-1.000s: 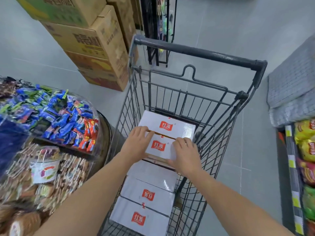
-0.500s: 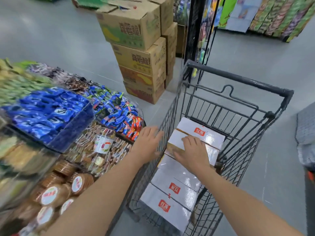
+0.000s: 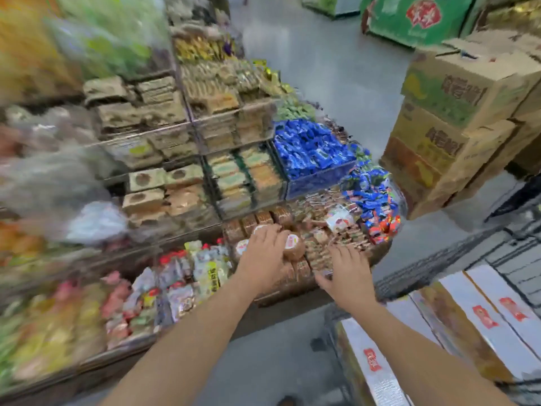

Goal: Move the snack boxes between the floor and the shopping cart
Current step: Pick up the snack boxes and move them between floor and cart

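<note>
White snack boxes w/ red logos lie flat in cart.

Two empty hands are hovering at the snack display beside the loaded shopping cart.

The left hand and right hand are spreading their fingers, palms down, in front of round biscuit packs at the near right corner of the display stand; contact is unclear. White snack boxes with red labels are lying side by side in the cart. Blue-wrapped sweets are filling a bin at the stand's right edge, and cardboard cartons are standing stacked on the grey floor.
</note>
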Tool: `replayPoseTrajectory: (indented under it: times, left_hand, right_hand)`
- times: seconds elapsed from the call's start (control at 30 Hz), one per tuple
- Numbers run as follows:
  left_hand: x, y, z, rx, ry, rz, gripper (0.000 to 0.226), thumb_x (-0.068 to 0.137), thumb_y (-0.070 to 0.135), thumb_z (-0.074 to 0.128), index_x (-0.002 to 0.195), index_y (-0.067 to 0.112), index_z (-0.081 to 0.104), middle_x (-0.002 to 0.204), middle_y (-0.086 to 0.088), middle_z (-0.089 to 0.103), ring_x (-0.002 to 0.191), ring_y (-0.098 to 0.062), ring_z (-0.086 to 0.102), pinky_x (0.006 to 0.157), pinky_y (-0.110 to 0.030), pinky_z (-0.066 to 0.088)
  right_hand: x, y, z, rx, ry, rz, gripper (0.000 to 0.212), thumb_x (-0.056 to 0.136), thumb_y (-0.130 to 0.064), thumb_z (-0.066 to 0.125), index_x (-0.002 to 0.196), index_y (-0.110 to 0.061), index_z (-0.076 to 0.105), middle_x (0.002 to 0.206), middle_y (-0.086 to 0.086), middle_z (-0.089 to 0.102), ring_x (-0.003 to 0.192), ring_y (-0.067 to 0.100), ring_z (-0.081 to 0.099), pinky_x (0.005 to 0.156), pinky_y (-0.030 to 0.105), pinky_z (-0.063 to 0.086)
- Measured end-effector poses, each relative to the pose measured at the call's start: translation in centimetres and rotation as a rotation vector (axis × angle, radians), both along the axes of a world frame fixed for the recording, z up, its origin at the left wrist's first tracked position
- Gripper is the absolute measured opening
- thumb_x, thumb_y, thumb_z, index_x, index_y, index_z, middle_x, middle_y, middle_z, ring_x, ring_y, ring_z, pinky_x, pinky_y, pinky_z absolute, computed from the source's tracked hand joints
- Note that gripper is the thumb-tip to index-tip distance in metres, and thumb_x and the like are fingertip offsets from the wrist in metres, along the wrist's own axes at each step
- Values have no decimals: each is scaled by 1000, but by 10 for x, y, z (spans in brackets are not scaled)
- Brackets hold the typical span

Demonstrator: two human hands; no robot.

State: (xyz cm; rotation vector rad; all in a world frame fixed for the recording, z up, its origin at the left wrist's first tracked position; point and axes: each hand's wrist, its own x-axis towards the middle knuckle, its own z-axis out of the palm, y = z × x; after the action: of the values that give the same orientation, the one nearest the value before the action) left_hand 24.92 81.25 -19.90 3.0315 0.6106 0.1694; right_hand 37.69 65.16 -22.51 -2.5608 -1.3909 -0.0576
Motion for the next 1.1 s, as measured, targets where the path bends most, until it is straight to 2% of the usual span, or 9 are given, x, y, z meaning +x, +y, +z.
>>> replayPoseTrajectory:
  times: [0.1, 0.17, 0.3, 0.4, 0.57, 0.67, 0.87, 1.0, 1.1]
  left_hand:
    - [-86, 6, 10, -26, -26, 196, 72, 80, 46, 64, 136, 7, 42, 139, -16, 40, 130, -34, 36, 109, -42, 28]
    - [-144, 7, 14, -3, -37, 319, 73, 77, 41, 70, 134, 5, 44, 136, -18, 43, 128, -35, 40, 107, -43, 33]
    - [-266, -2, 14, 32, -7, 588, 70, 87, 46, 54, 142, 9, 32, 140, -11, 38, 131, -29, 33, 109, -37, 25]
    - [-356, -23, 16, 21, -42, 783, 65, 85, 43, 59, 137, 10, 38, 140, -10, 40, 131, -29, 34, 108, -37, 28]
    - [-502, -60, 12, -5, -23, 1035, 68, 83, 45, 60, 139, 13, 38, 139, -6, 40, 131, -24, 34, 109, -33, 25]
    - [-587, -85, 4, -45, -28, 1168, 67, 83, 41, 61, 139, 12, 39, 140, -7, 41, 131, -25, 35, 107, -32, 24]
    - [-754, -125, -21, -127, 31, 1354, 68, 82, 43, 60, 138, 11, 37, 141, -9, 38, 129, -25, 35, 105, -34, 27]
    - [-857, -153, -36, -165, 58, 1433, 73, 84, 47, 57, 143, 13, 30, 145, -7, 32, 134, -25, 29, 111, -33, 22]
    - [-924, -172, -47, -192, 75, 1508, 74, 83, 46, 58, 143, 14, 29, 144, -6, 34, 133, -24, 30, 110, -33, 24]
  right_hand:
    - [-56, 37, 9, 11, 5, 161, 52, 62, -39, 81, 96, -6, 62, 90, 12, 64, 86, 34, 60, 71, 42, 48]
    - [-97, 60, 14, 26, 31, 262, 48, 69, -42, 76, 101, -9, 61, 95, 9, 64, 91, 32, 58, 75, 41, 46]
    - [-196, 96, 23, 81, 68, 516, 49, 67, -39, 79, 100, -10, 61, 95, 8, 63, 88, 30, 60, 72, 39, 49]
    - [-278, 112, 29, 87, 88, 687, 47, 69, -36, 79, 102, -7, 62, 94, 10, 64, 87, 33, 61, 73, 40, 48]
    - [-421, 122, 34, 66, 111, 912, 46, 73, -38, 74, 104, -7, 60, 92, 11, 62, 88, 35, 58, 73, 41, 47]
    - [-506, 123, 30, 87, 114, 1022, 50, 75, -38, 74, 110, -5, 58, 103, 14, 62, 98, 36, 57, 81, 44, 46]
    - [-676, 122, 7, 6, 136, 1186, 58, 84, -48, 59, 130, -15, 48, 128, 4, 52, 116, 26, 47, 93, 36, 35]
    - [-782, 118, -5, -29, 155, 1250, 55, 80, -44, 65, 124, -12, 53, 124, 7, 55, 112, 29, 50, 89, 39, 37]
    - [-853, 112, -12, -95, 165, 1310, 53, 72, -37, 76, 112, -6, 60, 111, 12, 61, 99, 35, 57, 79, 40, 43]
